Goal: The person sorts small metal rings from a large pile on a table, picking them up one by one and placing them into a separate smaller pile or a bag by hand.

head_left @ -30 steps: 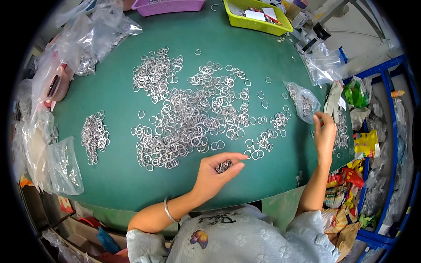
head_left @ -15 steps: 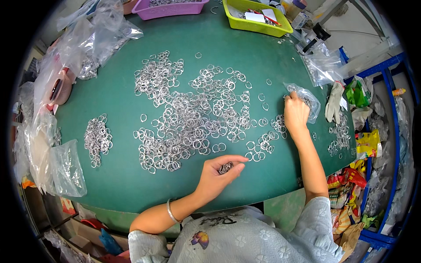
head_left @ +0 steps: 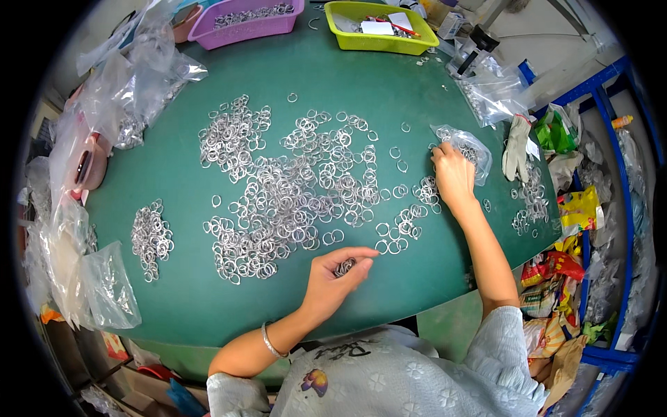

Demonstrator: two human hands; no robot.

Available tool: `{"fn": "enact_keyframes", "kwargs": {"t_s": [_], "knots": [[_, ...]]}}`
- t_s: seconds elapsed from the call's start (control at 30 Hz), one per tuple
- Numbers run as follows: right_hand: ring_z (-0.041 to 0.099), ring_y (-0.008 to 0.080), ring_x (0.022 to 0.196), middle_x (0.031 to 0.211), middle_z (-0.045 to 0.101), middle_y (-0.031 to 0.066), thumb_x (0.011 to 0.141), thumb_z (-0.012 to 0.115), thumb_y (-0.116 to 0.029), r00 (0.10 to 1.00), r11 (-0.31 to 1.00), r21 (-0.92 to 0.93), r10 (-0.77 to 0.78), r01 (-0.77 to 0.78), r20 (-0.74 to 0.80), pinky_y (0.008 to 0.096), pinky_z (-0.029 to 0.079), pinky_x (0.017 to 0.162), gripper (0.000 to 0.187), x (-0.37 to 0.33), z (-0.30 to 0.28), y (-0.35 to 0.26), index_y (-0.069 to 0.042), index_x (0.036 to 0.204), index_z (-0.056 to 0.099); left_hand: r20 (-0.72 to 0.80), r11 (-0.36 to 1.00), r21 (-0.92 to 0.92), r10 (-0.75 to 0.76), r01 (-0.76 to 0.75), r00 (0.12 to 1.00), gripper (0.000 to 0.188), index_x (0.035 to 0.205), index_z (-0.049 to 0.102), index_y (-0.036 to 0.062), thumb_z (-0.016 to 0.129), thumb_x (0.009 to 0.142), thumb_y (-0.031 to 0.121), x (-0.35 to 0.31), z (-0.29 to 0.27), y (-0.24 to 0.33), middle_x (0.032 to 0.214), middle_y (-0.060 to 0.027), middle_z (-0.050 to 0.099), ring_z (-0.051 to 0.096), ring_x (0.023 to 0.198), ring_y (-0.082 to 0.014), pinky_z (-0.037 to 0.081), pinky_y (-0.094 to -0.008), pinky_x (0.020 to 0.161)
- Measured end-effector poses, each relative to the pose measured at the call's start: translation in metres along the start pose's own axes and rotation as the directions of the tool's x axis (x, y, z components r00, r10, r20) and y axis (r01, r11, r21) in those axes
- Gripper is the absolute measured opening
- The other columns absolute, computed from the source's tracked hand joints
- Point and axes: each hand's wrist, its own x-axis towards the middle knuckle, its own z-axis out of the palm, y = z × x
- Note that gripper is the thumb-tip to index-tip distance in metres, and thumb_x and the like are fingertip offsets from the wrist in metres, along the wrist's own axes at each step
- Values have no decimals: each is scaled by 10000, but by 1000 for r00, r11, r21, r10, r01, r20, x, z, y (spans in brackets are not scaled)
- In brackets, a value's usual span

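Many silver metal rings (head_left: 292,201) lie in a loose, wide pile across the middle of the green table (head_left: 208,320). My left hand (head_left: 333,278) is curled near the front of this pile, with a clump of rings (head_left: 344,267) inside its fingers. Its index finger stretches toward a few loose rings (head_left: 392,244). On the right, my right hand (head_left: 453,174) is at the left edge of a clear plastic bag (head_left: 481,163) holding more rings. Those fingers are bent, and what sits between their tips is hidden.
Smaller ring heaps lie at left (head_left: 151,240) and right, beside a pale glove (head_left: 516,148). A purple basket (head_left: 246,29) and a yellow-green basket (head_left: 382,43) stand at the back. Plastic bags (head_left: 111,285) line the left edge; a blue rack (head_left: 618,208) stands at right.
The view has turned slightly, so the table appears farther left. My right hand has shifted a little toward the bag's left edge, its fingers less tightly bunched. My left hand keeps its clump of rings.
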Motion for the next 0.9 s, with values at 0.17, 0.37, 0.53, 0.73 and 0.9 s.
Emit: {"fn": "enact_keyframes", "kwargs": {"t_s": [0.17, 0.37, 0.53, 0.73, 0.9], "knots": [[576, 248, 725, 768, 523, 109, 613, 558, 9, 999, 999, -20, 28, -28, -22, 347, 498, 539, 82, 5, 3, -1, -12, 691, 545, -3, 999, -41, -16, 16, 1000, 169, 978, 581, -23, 537, 834, 55, 1, -2, -3, 610, 5, 448, 339, 506, -46, 244, -185, 433], [561, 285, 728, 821, 516, 110, 709, 570, -45, 967, 944, 327, 129, -52, -218, 373, 466, 560, 95, -13, -34, 7, -20, 779, 511, -22, 992, -129, -10, 7, 1000, 167, 976, 586, -24, 540, 828, 40, 4, -3, -4, 627, 7, 465, 370, 515, -36, 253, -168, 434], [550, 318, 752, 885, 525, 118, 760, 560, -54, 862, 876, 366, 424, -313, -277, 373, 459, 643, 78, -74, -67, 72, -12, 807, 513, -25, 993, -119, 13, -16, 1000, 168, 977, 572, -35, 522, 843, 53, 2, 1, -3, 622, -5, 447, 347, 507, -56, 245, -185, 430], [528, 341, 806, 859, 516, 143, 749, 565, -59, 753, 756, 109, 654, -646, -69, 397, 436, 684, 86, -165, -40, 164, 2, 778, 511, -18, 993, -118, -8, 6, 1000, 164, 976, 571, -34, 517, 845, 49, 5, 1, -8, 624, -3, 440, 350, 507, -57, 248, -186, 432], [528, 321, 778, 838, 526, 149, 742, 567, -23, 805, 819, 193, 570, -540, -165, 382, 427, 673, 103, -154, -38, 142, 3, 834, 530, -43, 991, -130, -19, 13, 999, 167, 980, 570, -30, 517, 850, 60, 9, 1, -9, 638, -3, 446, 350, 517, -53, 249, -183, 437]]}}
